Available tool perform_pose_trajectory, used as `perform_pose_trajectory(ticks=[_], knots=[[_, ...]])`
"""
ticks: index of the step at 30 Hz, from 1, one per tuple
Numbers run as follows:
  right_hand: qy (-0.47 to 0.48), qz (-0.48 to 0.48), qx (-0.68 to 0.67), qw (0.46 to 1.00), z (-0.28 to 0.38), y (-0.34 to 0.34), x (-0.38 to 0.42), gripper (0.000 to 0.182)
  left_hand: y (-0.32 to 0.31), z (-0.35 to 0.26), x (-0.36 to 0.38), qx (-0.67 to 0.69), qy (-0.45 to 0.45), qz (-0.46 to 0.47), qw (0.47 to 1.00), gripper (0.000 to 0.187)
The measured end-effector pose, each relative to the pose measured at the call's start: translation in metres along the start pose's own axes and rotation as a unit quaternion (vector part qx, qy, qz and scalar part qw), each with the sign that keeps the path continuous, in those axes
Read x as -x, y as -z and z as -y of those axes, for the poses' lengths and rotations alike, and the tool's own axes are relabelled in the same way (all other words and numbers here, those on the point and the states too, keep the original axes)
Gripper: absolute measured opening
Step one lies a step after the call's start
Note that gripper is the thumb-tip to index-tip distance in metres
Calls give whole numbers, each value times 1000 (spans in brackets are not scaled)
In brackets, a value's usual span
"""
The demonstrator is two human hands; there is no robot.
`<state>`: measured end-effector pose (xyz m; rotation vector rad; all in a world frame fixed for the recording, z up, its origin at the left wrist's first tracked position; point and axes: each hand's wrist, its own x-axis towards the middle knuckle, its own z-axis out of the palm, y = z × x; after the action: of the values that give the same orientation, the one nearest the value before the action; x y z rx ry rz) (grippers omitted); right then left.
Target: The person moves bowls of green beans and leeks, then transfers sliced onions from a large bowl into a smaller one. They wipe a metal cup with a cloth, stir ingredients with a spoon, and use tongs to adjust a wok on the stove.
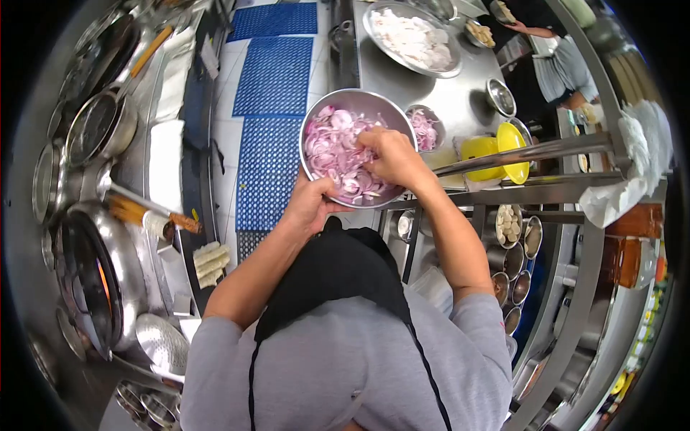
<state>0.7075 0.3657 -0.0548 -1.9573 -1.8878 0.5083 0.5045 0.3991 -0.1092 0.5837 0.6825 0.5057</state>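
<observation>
A metal mixing bowl [397, 115] full of sliced red onions [332, 144] is held in front of my body. My left hand [313, 204] grips its near left rim, thumb over the edge and fingers underneath. From the right, my right hand [388, 153] reaches into the bowl with its fingers curled into the onion slices; the fingertips are partly hidden among them. Just beyond the bowl's right side, a smaller bowl of sliced onions [424, 131] stands on the steel counter [460, 92].
A large bowl of pale white food [413, 42] sits at the counter's far end. Yellow containers [483, 154] stand at right, near a metal rail [532, 154]. Woks [90, 276] and a visible flame line the left side. Blue mats [267, 169] cover the floor. Another person [568, 68] works at upper right.
</observation>
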Motion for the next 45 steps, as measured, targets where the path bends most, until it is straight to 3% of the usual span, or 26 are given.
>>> perform_pose_trajectory(ticks=[2, 4, 5, 10, 13, 16, 17, 20, 22, 24, 29, 31, 34, 35, 41, 45], knots=[[34, -39, -3, 999, -2, 5, 3, 36, -5, -2, -3, 19, -1, 9, 1000, 70], [25, -15, 14, 999, -5, 2, 1, 37, -8, -4, 0, 8, -7, 7, 1000, 69], [7, -15, -29, 999, -10, 6, 1, 37, 2, 2, -9, 20, 13, 27, 999, 79], [-107, -43, -298, 948, -39, 41, -7, 27, -2, 7, -26, 34, 17, 40, 999, 80], [-107, -119, -362, 918, -52, 72, -1, 24, -8, 7, -36, 33, 14, 51, 998, 82], [-91, -278, -383, 876, -68, 78, 3, 26, 0, 12, -43, 52, 17, 36, 998, 83], [-99, -312, -341, 881, -96, 67, 2, 22, 7, 15, -44, 40, 15, 15, 999, 67], [-147, -382, 7, 912, -110, 35, 2, 23, 21, 12, -38, 25, 5, 0, 1000, 64], [-163, -243, 140, 946, -140, 6, -1, 22, 23, 8, -36, 24, -3, -2, 1000, 63], [-208, -205, 180, 939, -147, -23, -7, 33, 31, 8, -32, 26, 4, 2, 1000, 64], [-225, -53, 151, 961, -156, 5, -14, 45, 26, 0, -26, 20, 0, -1, 1000, 64], [-238, -3, 97, 966, -128, 36, -8, 45, 30, 0, -26, 19, 1, 4, 1000, 64], [-232, -70, 36, 970, -111, 60, -4, 42, 28, -4, -19, 17, -3, 0, 1000, 64], [-245, -102, 35, 964, -97, 67, -2, 34, 26, -5, -17, 16, -4, -2, 1000, 64], [-256, -265, 47, 929, -111, 50, -4, 16, 29, -4, -16, 18, -5, -6, 1000, 67], [-253, -209, 44, 943, -100, 54, 2, 14, 33, -3, -11, 16, -1, -9, 1000, 70]])
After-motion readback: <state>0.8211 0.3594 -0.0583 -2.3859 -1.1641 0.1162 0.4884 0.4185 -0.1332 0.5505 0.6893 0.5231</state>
